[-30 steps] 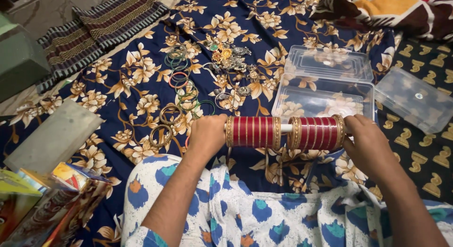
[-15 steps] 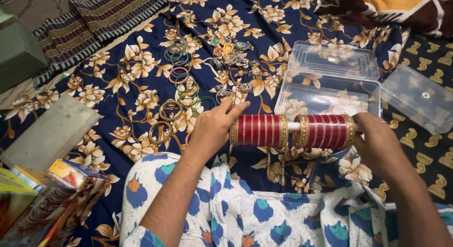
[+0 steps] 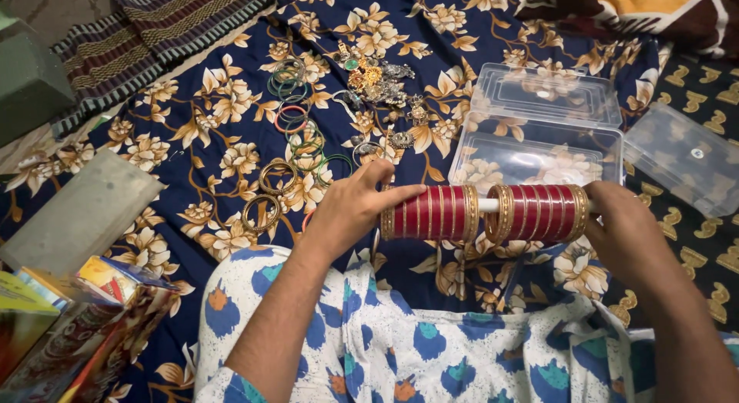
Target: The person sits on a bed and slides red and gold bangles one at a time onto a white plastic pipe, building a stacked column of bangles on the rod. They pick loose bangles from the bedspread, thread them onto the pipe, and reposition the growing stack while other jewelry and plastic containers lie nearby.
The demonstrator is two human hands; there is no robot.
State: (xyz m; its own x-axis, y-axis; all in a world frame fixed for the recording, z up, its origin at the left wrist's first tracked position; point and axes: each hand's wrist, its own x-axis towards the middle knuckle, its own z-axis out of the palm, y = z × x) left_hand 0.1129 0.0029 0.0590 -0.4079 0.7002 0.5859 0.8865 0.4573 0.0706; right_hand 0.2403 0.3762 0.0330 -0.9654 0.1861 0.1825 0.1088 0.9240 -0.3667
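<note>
Up close, two hands clasping one rod with two red bangle stacks.

The left hand and the right hand hold a white rod level, 1 hand at each end. 2 stacks of red bangles with gold edges sit on it. A clear plastic box lies at 12 o'clock from the rod. Loose bangles lie at 10 o'clock on the blue flowered cloth.
</note>
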